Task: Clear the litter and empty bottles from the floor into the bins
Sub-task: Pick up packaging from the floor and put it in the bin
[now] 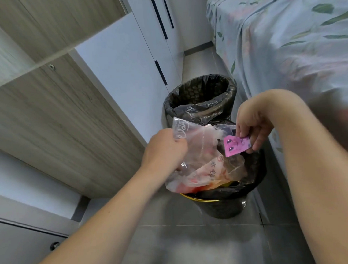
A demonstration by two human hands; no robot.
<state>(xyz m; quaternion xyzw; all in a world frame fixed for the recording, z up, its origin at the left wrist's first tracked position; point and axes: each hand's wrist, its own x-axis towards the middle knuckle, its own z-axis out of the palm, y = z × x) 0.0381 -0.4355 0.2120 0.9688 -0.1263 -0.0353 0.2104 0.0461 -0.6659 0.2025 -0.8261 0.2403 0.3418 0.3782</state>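
Observation:
Two bins lined with black bags stand on the floor. The near bin [227,207] holds litter. The far bin [199,97] stands just behind it. My left hand [166,150] grips a crumpled clear plastic bag [197,160] with red print, held over the near bin's opening. My right hand [252,127] pinches a small pink wrapper [235,145] above the same bin, right of the plastic bag. No bottles are in view.
A bed with a floral blue cover [284,39] runs along the right. White and wood-grain cabinets [70,115] line the left. Grey floor tiles [192,239] stretch in front of the bins, forming a narrow aisle.

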